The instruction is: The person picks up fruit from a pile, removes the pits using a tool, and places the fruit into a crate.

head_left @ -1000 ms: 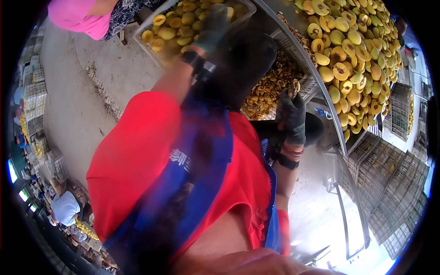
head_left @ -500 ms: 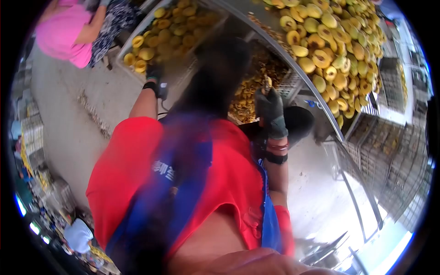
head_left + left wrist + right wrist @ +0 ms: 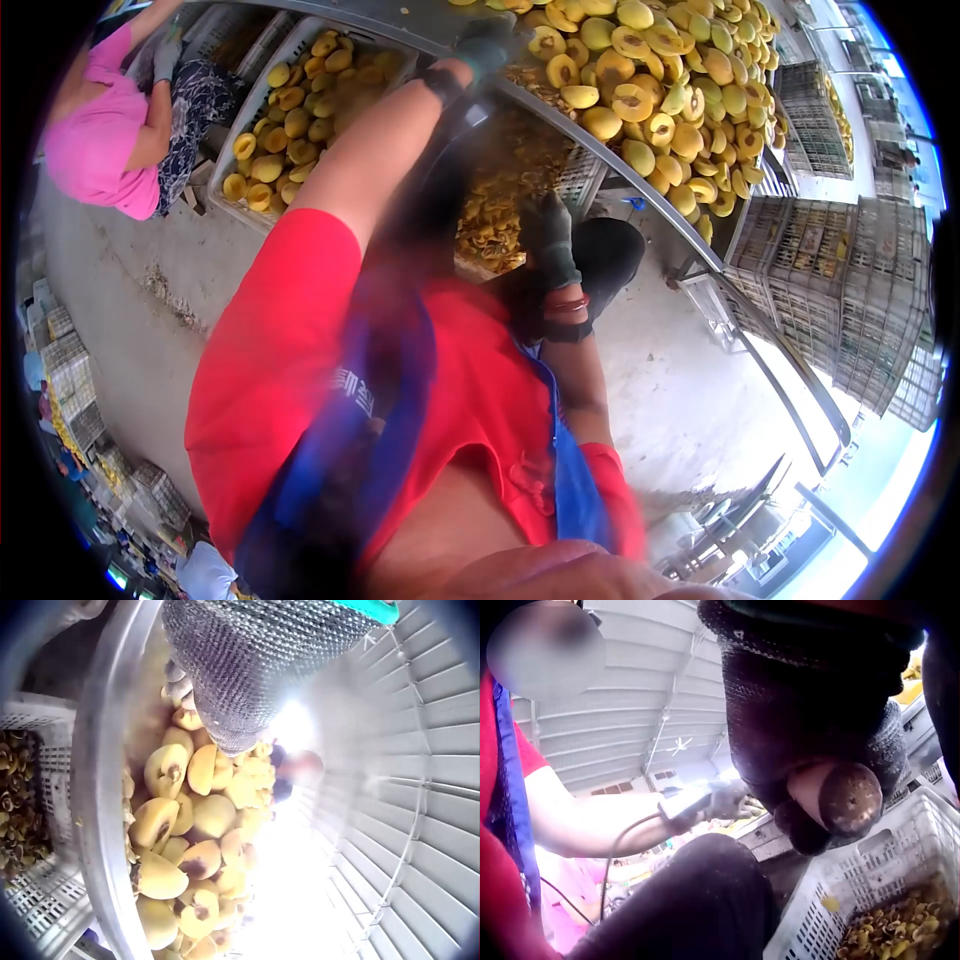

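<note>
In a dark mesh glove, my left hand (image 3: 485, 48) reaches over the metal table's rim to the pile of yellow peach halves (image 3: 632, 102). The left wrist view shows this gloved hand (image 3: 240, 667) low above the fruit (image 3: 214, 814), with its fingertips at the near halves. In the right wrist view its fingers look loosely spread. My right hand (image 3: 548, 240), also gloved, stays low over my knee beside a crate of scraps. It grips a wooden-handled tool (image 3: 847, 799); the round butt of the handle sticks out of the fist, and the working end is hidden.
A white crate (image 3: 225, 190) of peach halves stands on the floor at left. Under the table sits a scrap crate (image 3: 806, 922) with pits and trimmings. A person in pink (image 3: 105, 145) sits at far left. Stacked crates (image 3: 830, 280) stand at right. The table's curved metal rim (image 3: 640, 165) runs between.
My left hand has gone from the crate of peach halves at left up to the pile on the table. The right hand keeps its grip beside the scraps. The head view has shifted.
</note>
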